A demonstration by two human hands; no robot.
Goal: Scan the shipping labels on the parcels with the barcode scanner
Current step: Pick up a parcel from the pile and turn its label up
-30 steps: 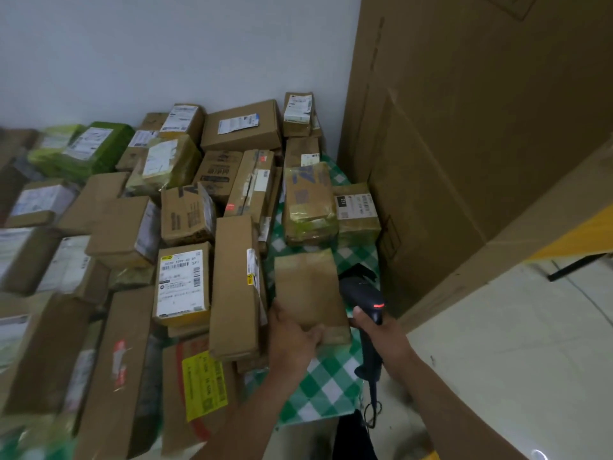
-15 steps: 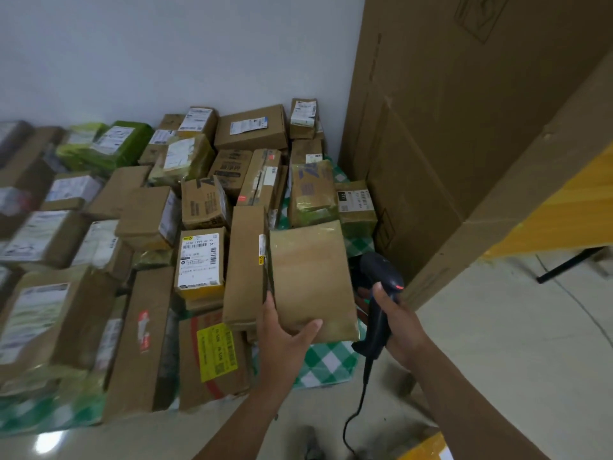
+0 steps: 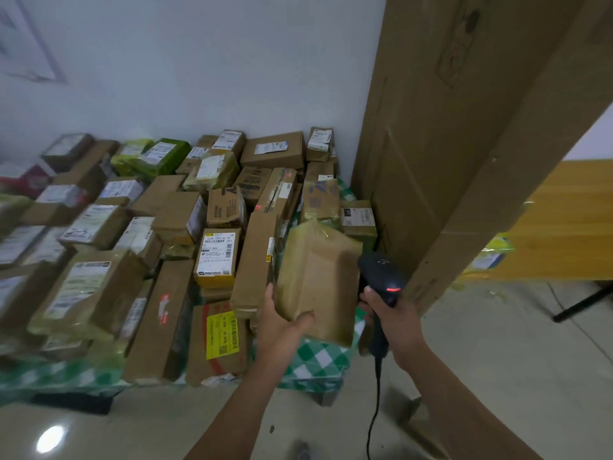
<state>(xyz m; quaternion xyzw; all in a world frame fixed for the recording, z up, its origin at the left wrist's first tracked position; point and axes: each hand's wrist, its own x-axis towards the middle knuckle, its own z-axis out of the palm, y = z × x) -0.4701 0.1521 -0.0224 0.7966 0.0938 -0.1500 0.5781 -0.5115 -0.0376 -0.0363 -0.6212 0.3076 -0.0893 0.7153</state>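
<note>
My left hand grips the near lower corner of a plain brown parcel wrapped in clear tape, held up above the pile; no label shows on the side facing me. Just right of it my right hand holds a black barcode scanner by its handle, a red light glowing on its back, its cable hanging down. Several labelled parcels lie below, among them one with a white and yellow label and one with a yellow sticker.
The parcels lie heaped on a green-checked cloth against a white wall. Tall flat cardboard cartons lean at the right, close to the scanner. Tiled floor spreads in front and to the right, with a yellow panel beyond.
My left hand has lifted the brown parcel off the cloth and higher above the pile. The scanner hand rose beside it, and my view pulled back and up.
</note>
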